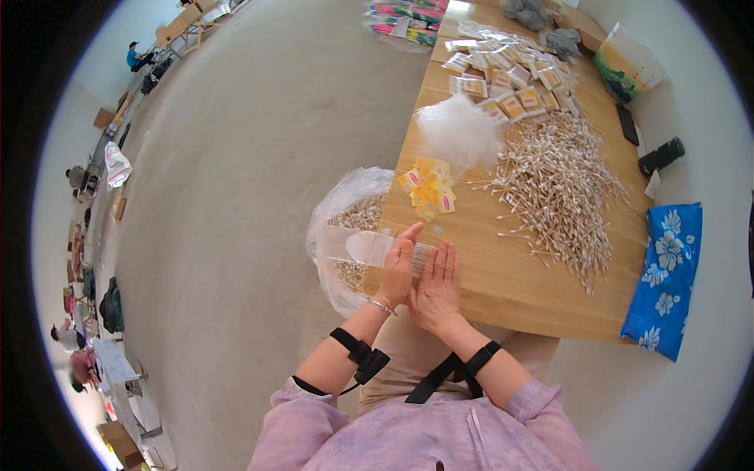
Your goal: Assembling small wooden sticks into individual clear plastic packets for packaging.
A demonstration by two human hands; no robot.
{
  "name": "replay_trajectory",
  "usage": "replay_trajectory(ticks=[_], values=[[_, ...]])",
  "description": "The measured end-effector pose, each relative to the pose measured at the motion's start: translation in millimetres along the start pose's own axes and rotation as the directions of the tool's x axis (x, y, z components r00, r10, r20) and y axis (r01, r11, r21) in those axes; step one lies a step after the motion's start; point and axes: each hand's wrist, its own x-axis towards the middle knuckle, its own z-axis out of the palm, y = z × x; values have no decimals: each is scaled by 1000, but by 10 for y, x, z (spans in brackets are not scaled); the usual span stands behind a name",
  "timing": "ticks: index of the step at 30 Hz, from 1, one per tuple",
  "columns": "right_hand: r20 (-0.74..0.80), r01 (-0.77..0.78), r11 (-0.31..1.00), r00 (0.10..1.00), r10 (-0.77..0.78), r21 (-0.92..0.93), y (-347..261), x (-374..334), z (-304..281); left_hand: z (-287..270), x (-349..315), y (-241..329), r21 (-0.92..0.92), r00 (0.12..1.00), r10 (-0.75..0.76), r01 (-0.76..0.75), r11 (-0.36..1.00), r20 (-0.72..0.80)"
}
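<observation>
Fingers of the right hand (pixel 437 294) straight, close together, laid against the right side of a row of cotton swabs (pixel 421 261). Left hand (pixel 398 271) edge-on at the row's other side; its grip, cannot tell. Row sits between both hands, near the table's (pixel 510 302) near left corner. Clear plastic sleeve (pixel 369 246) runs left from there, over a big bag (pixel 320 224) of loose swabs. Beyond: yellow cards (pixel 430 190), clear bags (pixel 458 129), swab pile (pixel 558 192), filled packets (pixel 514 78). Blue flowered pouch (pixel 666 279) far right.
</observation>
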Motion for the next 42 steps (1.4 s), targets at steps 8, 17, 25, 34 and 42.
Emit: replay_trajectory(ticks=[8,17,25,34,42], values=[[-69,15,999,998,-11,53,-60,34,52,-496,33,613,787,957,143,-290,545,254],[-80,14,997,997,-8,71,-63,26,37,-956,195,806,903,895,-132,-413,120,427],[-64,-6,997,998,11,76,-70,29,27,-1035,297,800,861,860,-132,-459,221,492],[-73,21,999,997,-18,39,-89,5,28,-1043,282,818,837,843,-67,-515,187,534],[-40,35,999,999,-33,38,-149,73,15,-1075,284,799,822,835,-40,-531,204,549]])
